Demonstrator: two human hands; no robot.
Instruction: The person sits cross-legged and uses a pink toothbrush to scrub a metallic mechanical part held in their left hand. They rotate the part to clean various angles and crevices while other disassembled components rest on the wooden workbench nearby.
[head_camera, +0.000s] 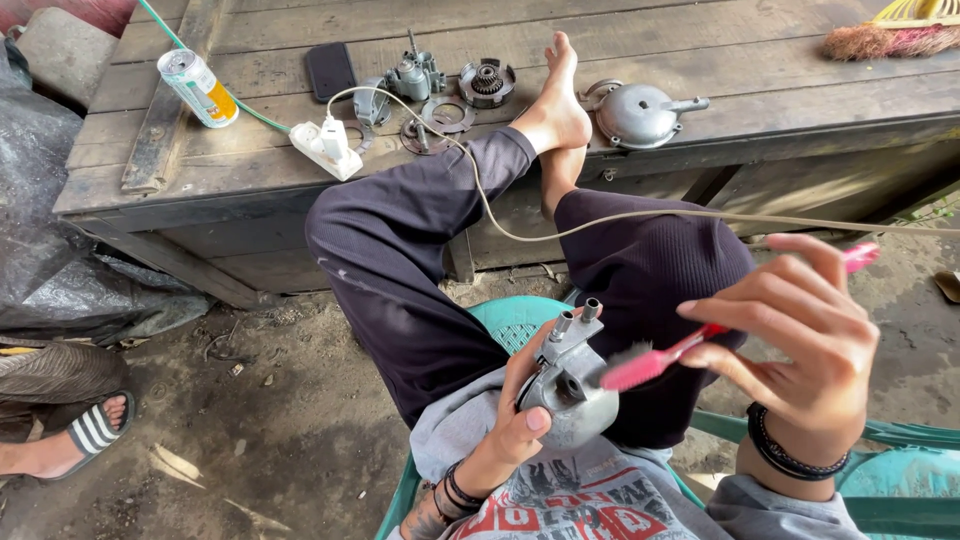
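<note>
Now, left hand (512, 425) gripping grey metal part (567, 385), ports up, right hand (800, 345) pinching pink toothbrush (690, 350), bristles left.

The left hand (515, 425) grips a grey metal housing (568, 385) over the lap, while the right hand (800, 345) holds a pink toothbrush (690, 350), bristles touching the housing; more metal parts (640, 112) lie on the wooden surface (700, 40)
</note>
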